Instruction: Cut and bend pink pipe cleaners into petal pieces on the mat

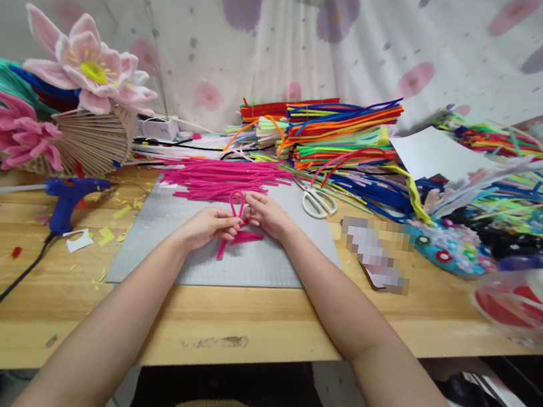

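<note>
Bare forearms (pixel 119 317) lie nearest; the left hand (pixel 212 224) pinches a pink loop (pixel 229 206) at its near end, the right hand's (pixel 266 215) hold unclear. It looks light, soft, bendable: best gripped there.

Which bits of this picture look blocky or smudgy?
In the head view, square blocks cover most of the flat thing beside the grey mat; in the head view, the container at far right looks smeared; in the head view, the pink loop by the left hand is clearer.

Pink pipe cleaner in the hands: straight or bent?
Bent: the pipe cleaner makes a loop, left hand at its base, right hand beside.
</note>
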`<state>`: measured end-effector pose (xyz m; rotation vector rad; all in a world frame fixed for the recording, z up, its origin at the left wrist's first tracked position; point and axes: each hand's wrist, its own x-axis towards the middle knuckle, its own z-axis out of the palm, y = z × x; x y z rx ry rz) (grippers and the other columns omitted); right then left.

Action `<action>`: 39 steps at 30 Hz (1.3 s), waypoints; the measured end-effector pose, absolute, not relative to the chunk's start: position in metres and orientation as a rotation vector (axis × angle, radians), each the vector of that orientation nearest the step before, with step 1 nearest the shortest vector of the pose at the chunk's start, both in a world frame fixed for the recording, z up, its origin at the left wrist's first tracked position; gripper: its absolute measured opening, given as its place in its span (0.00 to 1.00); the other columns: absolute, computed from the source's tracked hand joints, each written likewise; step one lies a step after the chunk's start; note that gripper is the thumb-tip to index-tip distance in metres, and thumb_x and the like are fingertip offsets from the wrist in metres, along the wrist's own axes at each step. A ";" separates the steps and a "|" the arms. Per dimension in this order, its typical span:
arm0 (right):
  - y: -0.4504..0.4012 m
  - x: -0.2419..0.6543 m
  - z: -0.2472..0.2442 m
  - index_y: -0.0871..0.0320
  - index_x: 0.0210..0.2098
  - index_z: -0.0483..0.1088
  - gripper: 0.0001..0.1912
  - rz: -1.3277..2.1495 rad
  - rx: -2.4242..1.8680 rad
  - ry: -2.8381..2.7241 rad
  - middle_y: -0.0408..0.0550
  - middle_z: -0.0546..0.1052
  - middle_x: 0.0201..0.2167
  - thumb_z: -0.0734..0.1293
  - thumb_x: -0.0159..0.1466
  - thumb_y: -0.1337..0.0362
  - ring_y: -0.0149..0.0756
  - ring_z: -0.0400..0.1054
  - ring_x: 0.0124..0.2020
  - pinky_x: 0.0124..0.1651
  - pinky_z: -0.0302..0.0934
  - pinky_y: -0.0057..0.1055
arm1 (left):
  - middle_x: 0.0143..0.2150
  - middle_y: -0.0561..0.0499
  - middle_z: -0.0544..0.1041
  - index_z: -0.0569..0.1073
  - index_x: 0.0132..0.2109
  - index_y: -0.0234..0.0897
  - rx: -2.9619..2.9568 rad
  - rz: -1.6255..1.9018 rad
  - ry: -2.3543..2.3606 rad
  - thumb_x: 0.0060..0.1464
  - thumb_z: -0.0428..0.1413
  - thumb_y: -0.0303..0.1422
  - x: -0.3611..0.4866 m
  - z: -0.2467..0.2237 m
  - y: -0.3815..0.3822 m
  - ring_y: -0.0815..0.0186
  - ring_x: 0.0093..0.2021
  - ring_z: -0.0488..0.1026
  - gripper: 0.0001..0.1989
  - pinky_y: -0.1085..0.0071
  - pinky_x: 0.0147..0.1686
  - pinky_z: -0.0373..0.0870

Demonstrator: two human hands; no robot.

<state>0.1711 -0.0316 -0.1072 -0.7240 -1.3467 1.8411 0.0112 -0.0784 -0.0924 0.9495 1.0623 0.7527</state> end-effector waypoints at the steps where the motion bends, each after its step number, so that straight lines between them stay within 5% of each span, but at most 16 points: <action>1: -0.031 0.172 -0.106 0.57 0.38 0.67 0.16 1.895 -0.691 -1.304 0.43 0.72 0.30 0.65 0.54 0.54 0.22 0.56 0.19 0.16 0.44 0.20 | 0.22 0.52 0.71 0.73 0.27 0.28 0.942 0.734 1.038 0.41 0.61 0.28 0.013 -0.091 -0.079 0.77 0.20 0.67 0.06 0.80 0.23 0.67; 4: -0.031 0.174 -0.106 0.59 0.40 0.68 0.19 2.050 -0.644 -1.252 0.49 0.74 0.37 0.61 0.58 0.52 0.23 0.60 0.22 0.16 0.47 0.20 | 0.21 0.53 0.69 0.73 0.26 0.28 0.930 0.697 0.973 0.40 0.61 0.28 0.022 -0.089 -0.082 0.78 0.20 0.65 0.06 0.80 0.22 0.67; 14: -0.031 0.175 -0.108 0.61 0.34 0.71 0.11 2.036 -0.701 -1.097 0.44 0.73 0.27 0.63 0.58 0.60 0.22 0.58 0.18 0.19 0.55 0.20 | 0.23 0.53 0.70 0.76 0.34 0.29 0.846 0.736 0.973 0.45 0.58 0.24 0.029 -0.090 -0.088 0.78 0.23 0.67 0.06 0.80 0.26 0.69; 30: -0.031 0.168 -0.106 0.61 0.27 0.67 0.05 1.866 -0.767 -0.889 0.40 0.70 0.22 0.68 0.50 0.67 0.19 0.55 0.18 0.18 0.48 0.18 | 0.22 0.50 0.73 0.74 0.29 0.27 0.821 0.746 1.024 0.46 0.56 0.22 0.033 -0.094 -0.084 0.76 0.22 0.70 0.02 0.80 0.27 0.69; 39: -0.031 0.170 -0.108 0.59 0.26 0.62 0.09 1.803 -0.705 -1.013 0.38 0.67 0.22 0.67 0.49 0.62 0.20 0.56 0.20 0.16 0.42 0.18 | 0.21 0.49 0.72 0.74 0.29 0.26 0.800 0.737 1.022 0.46 0.57 0.23 0.031 -0.094 -0.084 0.76 0.21 0.70 0.02 0.81 0.25 0.69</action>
